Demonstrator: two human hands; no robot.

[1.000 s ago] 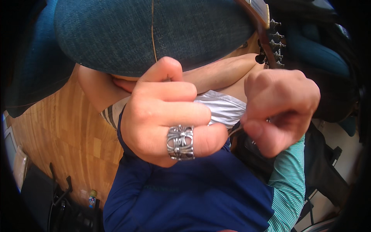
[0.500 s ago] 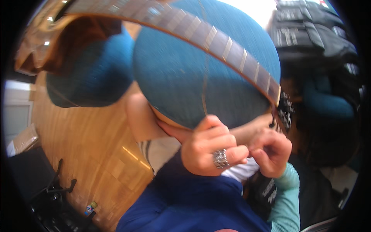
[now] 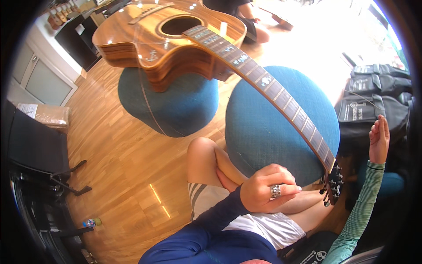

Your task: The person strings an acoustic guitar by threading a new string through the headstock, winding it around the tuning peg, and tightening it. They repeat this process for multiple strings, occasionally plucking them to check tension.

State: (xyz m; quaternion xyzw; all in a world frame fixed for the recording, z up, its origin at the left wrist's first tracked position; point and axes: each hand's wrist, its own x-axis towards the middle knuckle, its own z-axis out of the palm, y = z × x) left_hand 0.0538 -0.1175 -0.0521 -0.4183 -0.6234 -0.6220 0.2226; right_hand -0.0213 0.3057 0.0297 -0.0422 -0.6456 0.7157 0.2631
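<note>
An acoustic guitar (image 3: 118, 33) with a glossy brown wood body lies across two blue padded stools, its headstock (image 3: 336, 185) pointing toward me at the right. My left hand (image 3: 268, 189), wearing a wide silver ring, is closed in a pinch beside the near stool (image 3: 250, 119); what it holds, if anything, cannot be made out. Out to the far right, my raised right hand (image 3: 379, 141) has its fingers pressed together at a thin wire string (image 3: 369, 101) that curves away from them. Another thin string (image 3: 147, 103) hangs from the guitar body over the far stool (image 3: 171, 110).
Black padded bags (image 3: 365, 110) stand in a row at the right. On the left are a black chair (image 3: 37, 141), a wrapped cardboard package (image 3: 52, 115) and a small bottle (image 3: 92, 222) on the wood floor. Another person (image 3: 246, 17) sits beyond the guitar.
My hands, close together before, are now apart; the right one has swung far out to the right and up. The view has shifted, bringing the guitar's body into sight.
</note>
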